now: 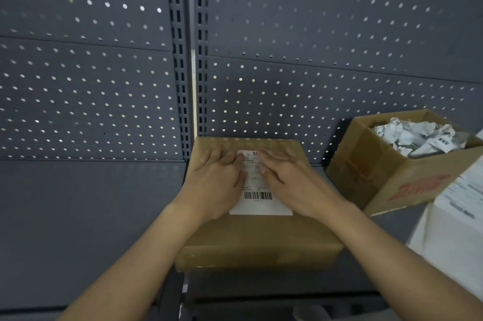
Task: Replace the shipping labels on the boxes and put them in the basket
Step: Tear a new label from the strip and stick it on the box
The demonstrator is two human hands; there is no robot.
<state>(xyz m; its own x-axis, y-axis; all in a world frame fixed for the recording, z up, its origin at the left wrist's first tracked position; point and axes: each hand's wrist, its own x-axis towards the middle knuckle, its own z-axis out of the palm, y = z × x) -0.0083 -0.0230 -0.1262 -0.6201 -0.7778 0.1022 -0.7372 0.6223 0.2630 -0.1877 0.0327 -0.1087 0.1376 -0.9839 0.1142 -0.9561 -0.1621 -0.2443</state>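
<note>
Two bare hands are pressing flat on a white shipping label atop a closed brown cardboard box, which is sitting on a dark grey shelf w/ a perforated pegboard back panel rising behind it. The left hand is lying palm-down over the label's left side, fingers stretched out and slightly spread, gripping nothing; the right hand is mirroring it on the label's right side, its fingers likewise extended flat & clamped on nothing. Between the two sets of fingers, a strip of printed text is showing, and nearer the wrists a barcode is sitting exposed, just below the thumbs. The fingertips are blurred, approx. at the label's far edge. To the right of the right-hand fingers, apart from the box, an open cardboard carton w/ red print on its side is holding crumpled white papers, some showing print. Nearer the camera on that same side, at the frame's right edge, a white box bearing a printed sheet is jutting in, its text too blurred to read. Both bare forearms are reaching in from the bottom of the frame.
</note>
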